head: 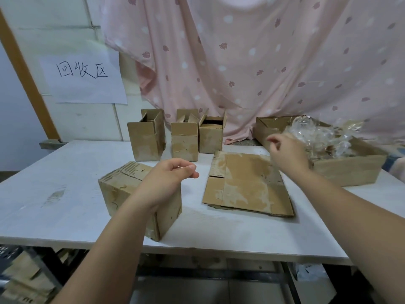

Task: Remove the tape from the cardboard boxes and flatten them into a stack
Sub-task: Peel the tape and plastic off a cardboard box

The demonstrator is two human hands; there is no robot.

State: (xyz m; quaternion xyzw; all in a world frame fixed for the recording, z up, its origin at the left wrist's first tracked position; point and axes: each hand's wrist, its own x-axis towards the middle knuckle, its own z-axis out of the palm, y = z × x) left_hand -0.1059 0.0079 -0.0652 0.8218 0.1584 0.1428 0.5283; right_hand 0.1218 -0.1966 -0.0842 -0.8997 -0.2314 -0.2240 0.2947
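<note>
A closed cardboard box (pixel 122 191) with torn, taped faces stands near the table's front left. My left hand (pixel 168 178) hovers just over its right top edge, fingers curled with the thumb against the index finger; I see nothing in it. A flattened box (pixel 247 185) lies in the middle right of the table. My right hand (pixel 285 150) is blurred above its far edge, fingers loosely curled, right beside a heap of crumpled clear tape (pixel 317 137). Three small open boxes stand at the back: left (pixel 144 141), middle (pixel 184 143), right (pixel 210 137).
The tape heap fills a wide shallow cardboard tray (pixel 346 172) at the table's right edge. The white table (pixel 65 194) ends close to me. A paper sign (pixel 85 73) hangs on the wall, and a pink curtain (pixel 263 62) hangs behind. Flattened cardboard (pixel 24 279) lies under the table.
</note>
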